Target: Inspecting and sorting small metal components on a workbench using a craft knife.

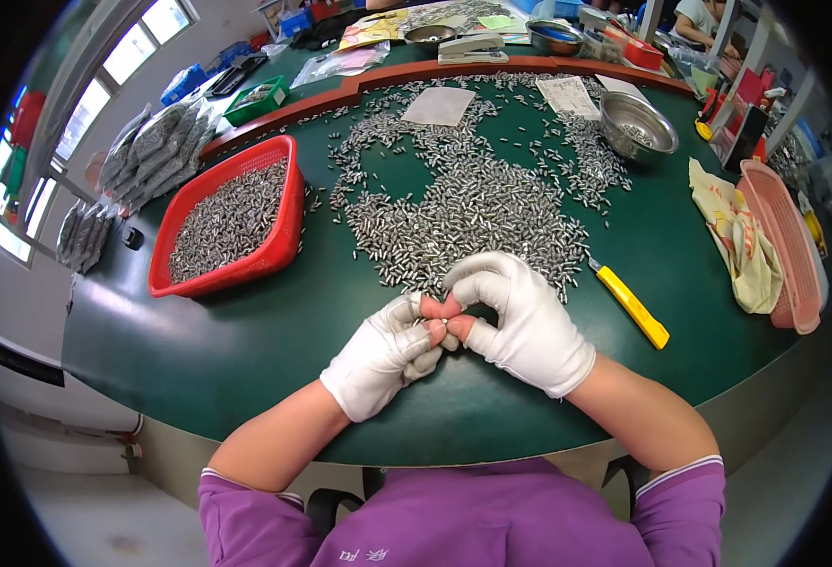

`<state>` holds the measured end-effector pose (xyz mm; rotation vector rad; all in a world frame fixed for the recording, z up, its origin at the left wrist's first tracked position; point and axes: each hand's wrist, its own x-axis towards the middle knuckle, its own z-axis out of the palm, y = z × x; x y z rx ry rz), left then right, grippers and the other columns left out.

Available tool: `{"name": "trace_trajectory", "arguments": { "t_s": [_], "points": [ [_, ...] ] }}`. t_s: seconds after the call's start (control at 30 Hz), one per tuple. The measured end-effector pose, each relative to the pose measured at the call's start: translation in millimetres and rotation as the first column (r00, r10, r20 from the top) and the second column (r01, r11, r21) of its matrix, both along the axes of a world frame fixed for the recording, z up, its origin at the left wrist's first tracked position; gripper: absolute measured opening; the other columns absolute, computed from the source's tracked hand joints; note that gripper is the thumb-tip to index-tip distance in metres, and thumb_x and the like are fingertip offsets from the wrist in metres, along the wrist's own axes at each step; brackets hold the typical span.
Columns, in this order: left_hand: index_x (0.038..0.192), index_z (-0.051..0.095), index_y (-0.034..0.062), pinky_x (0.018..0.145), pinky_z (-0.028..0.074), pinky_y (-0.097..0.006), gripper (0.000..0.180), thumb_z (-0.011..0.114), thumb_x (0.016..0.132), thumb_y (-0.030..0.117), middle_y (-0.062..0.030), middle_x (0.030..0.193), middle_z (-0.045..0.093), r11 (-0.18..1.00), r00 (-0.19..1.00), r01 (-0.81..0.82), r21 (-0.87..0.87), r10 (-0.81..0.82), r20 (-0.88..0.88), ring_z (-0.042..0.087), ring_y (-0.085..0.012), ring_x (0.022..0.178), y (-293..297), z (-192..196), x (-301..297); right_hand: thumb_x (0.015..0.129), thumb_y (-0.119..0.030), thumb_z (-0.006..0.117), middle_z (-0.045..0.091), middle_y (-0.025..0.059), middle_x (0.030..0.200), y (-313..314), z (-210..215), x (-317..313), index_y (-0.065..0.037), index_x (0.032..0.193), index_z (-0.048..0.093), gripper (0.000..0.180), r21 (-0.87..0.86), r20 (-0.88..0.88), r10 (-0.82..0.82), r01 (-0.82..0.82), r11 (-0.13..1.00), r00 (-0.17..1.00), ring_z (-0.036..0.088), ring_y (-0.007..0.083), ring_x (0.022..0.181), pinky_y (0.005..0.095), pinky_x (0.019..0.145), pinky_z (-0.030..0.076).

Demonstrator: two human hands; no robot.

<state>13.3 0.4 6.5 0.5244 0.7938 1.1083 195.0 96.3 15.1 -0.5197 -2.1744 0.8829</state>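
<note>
My left hand (375,361) and my right hand (527,328) meet near the table's front edge, both in white gloves with the thumb and index fingertips bare. Between their pinched fingertips is a small shiny metal piece (445,322), mostly covered by the fingers. Just beyond them spreads a large heap of small silver metal cylinders (473,208). To the right of my right hand lies a yellow utility knife (632,307) with its blade toward the heap.
A red plastic basket (295,203) full of the same pieces stands at left, near stacked filled bags (156,151). A steel bowl (657,132) and paper slips (439,106) sit at the back. At right are a pink basket (783,241) and a crumpled cream bag (739,241).
</note>
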Motion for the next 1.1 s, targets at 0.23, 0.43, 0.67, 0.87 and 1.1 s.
{"name": "trace_trajectory", "arguments": {
  "t_s": [0.23, 0.43, 0.67, 0.87, 1.1],
  "points": [
    [0.102, 0.058, 0.0132, 0.056, 0.036, -0.017, 0.012, 0.066, 0.094, 0.015, -0.004, 0.09, 0.063, 0.999, 0.999, -0.033, -0.002, 0.033, -0.042, 0.045, -0.0043, 0.064, 0.4, 2.8, 4.0, 0.069, -0.014, 0.075, 0.064, 0.0043, 0.095, 5.1, 7.0, 1.5, -0.01, 0.084, 0.067, 0.018, 0.258, -0.027, 0.006, 0.001, 0.966, 1.0, 0.061, 0.0274, 0.09, 0.0396, 0.078, 0.05],
    [0.097, 0.056, 0.0126, 0.055, 0.036, -0.019, 0.013, 0.068, 0.092, 0.015, -0.0057, 0.086, 0.063, 0.999, 0.996, -0.05, -0.001, 0.05, -0.08, 0.045, -0.0064, 0.062, -3.1, 2.0, 3.3, 0.064, -0.015, 0.078, 0.062, 0.001, 0.097, 2.1, 10.4, 2.8, -0.015, 0.082, 0.063, 0.024, 0.468, -0.064, -0.031, 0.057, 0.882, 0.997, 0.062, 0.0249, 0.094, 0.0397, 0.076, 0.049],
    [0.097, 0.056, 0.0097, 0.055, 0.036, -0.019, 0.011, 0.066, 0.093, 0.013, -0.0063, 0.085, 0.063, 0.999, 0.995, -0.04, -0.004, 0.039, -0.093, 0.045, -0.0063, 0.061, -0.7, 3.9, 4.3, 0.068, -0.017, 0.076, 0.062, 0.0001, 0.099, -2.0, 6.1, 4.6, -0.013, 0.083, 0.059, 0.023, 0.477, 0.005, -0.106, 0.091, 0.874, 0.994, 0.059, 0.0237, 0.102, 0.0389, 0.085, 0.045],
    [0.096, 0.055, 0.0094, 0.054, 0.035, -0.019, 0.01, 0.065, 0.094, 0.012, -0.0068, 0.084, 0.063, 0.999, 0.994, -0.041, 0.012, 0.041, -0.098, 0.044, -0.0061, 0.06, -1.0, 2.0, 2.2, 0.068, -0.017, 0.076, 0.061, 0.0009, 0.098, -5.8, 4.4, 3.0, -0.013, 0.083, 0.059, 0.022, 0.486, 0.007, -0.152, 0.13, 0.864, 0.988, 0.059, 0.0234, 0.097, 0.0373, 0.081, 0.046],
    [0.095, 0.055, 0.0101, 0.054, 0.036, -0.019, 0.01, 0.065, 0.094, 0.012, -0.0061, 0.082, 0.063, 0.999, 0.994, -0.039, -0.01, 0.038, -0.102, 0.044, -0.0062, 0.06, -1.9, 3.0, 3.0, 0.07, -0.019, 0.076, 0.062, 0.0, 0.096, -8.4, 2.6, 3.8, -0.013, 0.081, 0.059, 0.021, 0.368, 0.025, -0.149, 0.129, 0.921, 0.989, 0.06, 0.023, 0.095, 0.038, 0.082, 0.046]
  ]
}}
